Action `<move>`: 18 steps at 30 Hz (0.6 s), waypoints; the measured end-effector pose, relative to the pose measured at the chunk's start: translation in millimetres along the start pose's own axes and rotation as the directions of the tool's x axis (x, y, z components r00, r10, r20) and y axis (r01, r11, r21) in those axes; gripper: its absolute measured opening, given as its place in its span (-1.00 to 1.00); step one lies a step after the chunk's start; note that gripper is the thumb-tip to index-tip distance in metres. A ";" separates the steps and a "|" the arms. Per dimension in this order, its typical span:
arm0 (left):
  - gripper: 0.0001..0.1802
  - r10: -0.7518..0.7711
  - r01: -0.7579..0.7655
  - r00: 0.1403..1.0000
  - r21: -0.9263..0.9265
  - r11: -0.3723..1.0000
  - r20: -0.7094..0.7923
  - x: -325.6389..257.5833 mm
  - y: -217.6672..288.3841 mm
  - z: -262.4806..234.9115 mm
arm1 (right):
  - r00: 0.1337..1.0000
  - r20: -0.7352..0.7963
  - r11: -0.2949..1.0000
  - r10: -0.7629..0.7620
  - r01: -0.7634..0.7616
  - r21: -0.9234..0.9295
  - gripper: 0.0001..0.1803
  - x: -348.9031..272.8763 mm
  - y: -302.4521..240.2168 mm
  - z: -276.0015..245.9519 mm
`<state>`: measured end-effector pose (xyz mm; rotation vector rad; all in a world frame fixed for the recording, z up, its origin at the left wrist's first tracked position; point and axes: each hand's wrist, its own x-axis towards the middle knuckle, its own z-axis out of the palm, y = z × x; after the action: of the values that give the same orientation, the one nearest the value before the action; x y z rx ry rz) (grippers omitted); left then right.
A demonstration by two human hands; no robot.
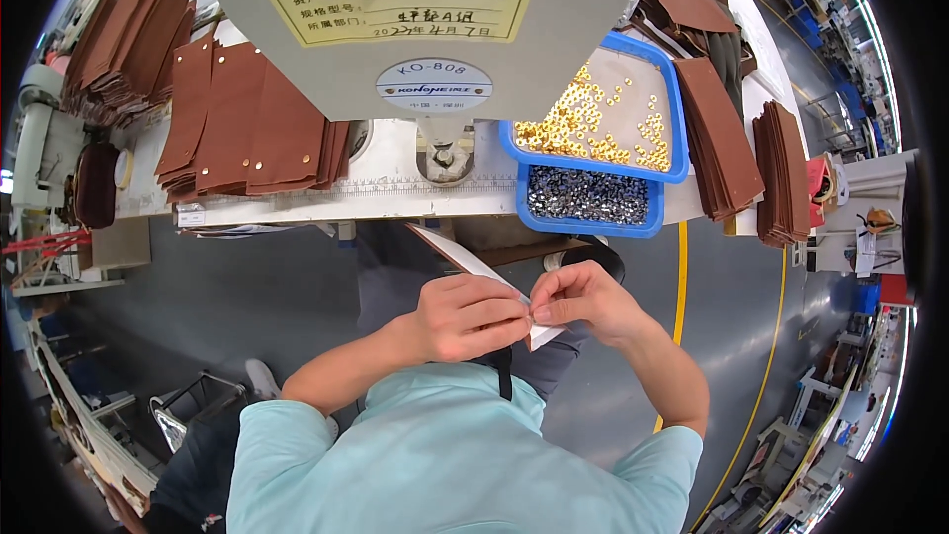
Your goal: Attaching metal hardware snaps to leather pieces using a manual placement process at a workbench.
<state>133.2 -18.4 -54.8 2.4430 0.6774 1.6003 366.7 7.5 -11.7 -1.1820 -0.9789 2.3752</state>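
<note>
A flat white-faced brown leather panel (pixel 465 259) is pinched at its near corner between the left hand (pixel 465 316) and right hand (pixel 583 302), held below the grey press machine (pixel 425 30). Fingertips are best kept close together, so the corner is kept flat.

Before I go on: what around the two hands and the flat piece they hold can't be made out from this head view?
- Head view: the near end of the flat piece, covered by the left hand and right hand.
- Whatever is pinched between the fingertips: too small.
- The machine head: its top is cut off by the upper edge.
- Silver parts in the lower blue tray: too small to tell their shape.
</note>
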 end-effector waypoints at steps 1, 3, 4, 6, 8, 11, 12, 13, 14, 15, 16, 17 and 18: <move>-0.75 0.001 -0.001 1.000 -0.002 1.000 -0.001 -2.3 -0.2 0.5 | 1.000 -0.022 1.000 -0.008 0.008 0.029 -0.89 -0.1 1.5 1.6; -0.75 -0.076 0.077 0.997 -0.045 0.996 0.008 -8.3 -1.8 0.8 | 0.997 -0.064 0.999 -0.044 0.044 0.000 -0.89 -0.4 0.6 10.7; -0.75 -0.077 0.077 0.997 -0.045 0.996 0.007 -9.1 -2.4 0.4 | 0.991 -0.105 0.997 -0.080 0.077 -0.030 -0.89 -0.7 0.7 13.9; -0.75 -0.135 0.136 0.991 -0.051 0.989 0.027 -8.2 -1.0 -0.1 | 0.973 -0.115 0.960 -0.201 0.172 -0.221 -0.92 -3.5 3.6 14.8; -0.75 -0.148 0.149 0.989 -0.046 0.988 0.024 -7.1 -1.3 0.4 | 0.943 -0.102 0.880 -0.317 0.252 -0.404 -0.94 -4.8 7.7 17.2; -0.75 -0.181 0.182 0.983 -0.047 0.982 0.024 -9.1 -3.4 1.6 | 0.816 -0.070 0.677 -0.574 0.424 -0.601 -0.91 -5.1 10.5 24.5; -0.74 -0.199 0.200 0.980 -0.053 0.978 0.025 -10.1 -3.6 1.6 | 0.772 -0.015 0.498 -0.636 0.395 -0.772 -0.89 -7.1 7.2 27.5; -0.74 -0.197 0.199 0.980 -0.051 0.979 0.025 -10.1 -3.2 1.0 | 0.730 0.055 0.289 -0.681 0.338 -0.896 -0.87 -8.0 5.4 29.4; -0.74 -0.249 0.252 0.968 -0.074 0.965 0.038 -10.3 -2.5 0.8 | 0.729 0.054 0.289 -0.682 0.337 -0.896 -0.87 -8.3 7.1 30.1; -0.74 -0.300 0.304 0.952 -0.097 0.948 0.052 -10.3 -1.6 0.7 | 0.703 0.063 0.236 -0.709 0.320 -0.918 -0.86 -8.2 9.6 30.4; -0.74 -0.298 0.302 0.953 -0.098 0.948 0.053 -9.6 -0.5 0.7 | 0.676 0.074 0.183 -0.733 0.301 -0.936 -0.85 -8.0 11.1 30.3; -0.74 -0.351 0.357 0.934 -0.139 0.924 0.071 -8.3 1.0 0.1 | 0.675 0.075 0.182 -0.734 0.302 -0.936 -0.85 -8.2 11.3 29.0; -0.74 -0.401 0.411 0.911 -0.179 0.894 0.091 -6.8 2.5 -0.8 | 0.676 0.091 0.177 -0.732 0.318 -0.931 -0.82 -9.1 11.2 26.7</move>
<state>131.0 -23.8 -59.2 2.0255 0.9048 1.3609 351.3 -17.2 -2.8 -1.1673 -2.2103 0.8096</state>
